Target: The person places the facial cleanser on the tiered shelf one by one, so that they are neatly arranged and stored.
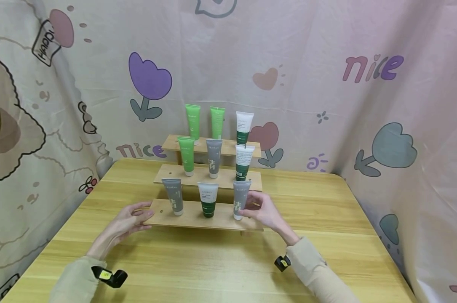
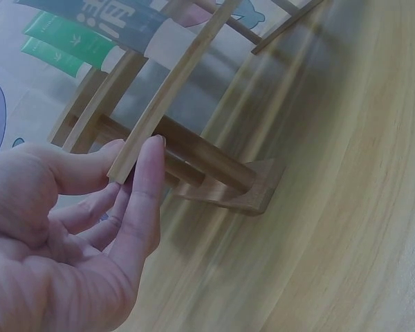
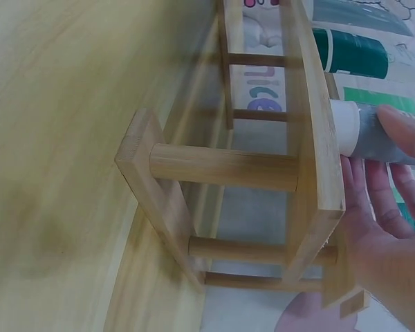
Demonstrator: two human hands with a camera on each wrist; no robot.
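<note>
A three-tier wooden display rack (image 1: 192,221) stands on the table with tubes upright on every tier. My left hand (image 1: 131,219) pinches the left end of the lowest board, thumb on top and fingers beneath, as the left wrist view shows (image 2: 90,228). With thumb and fingers, my right hand (image 1: 264,210) holds a grey tube (image 1: 241,193) at the right end of that board. Its white cap (image 3: 344,128) is at the board's surface in the right wrist view. Beside it stand a white-and-green tube (image 1: 208,195) and another grey tube (image 1: 174,195).
The middle tier holds a green tube (image 1: 187,155), a grey tube (image 1: 214,158) and a white-and-green tube (image 1: 244,162). On the top tier are two green tubes (image 1: 193,122) and a white-and-green one (image 1: 244,124). Behind the table (image 1: 308,202) hangs a patterned curtain (image 1: 220,59).
</note>
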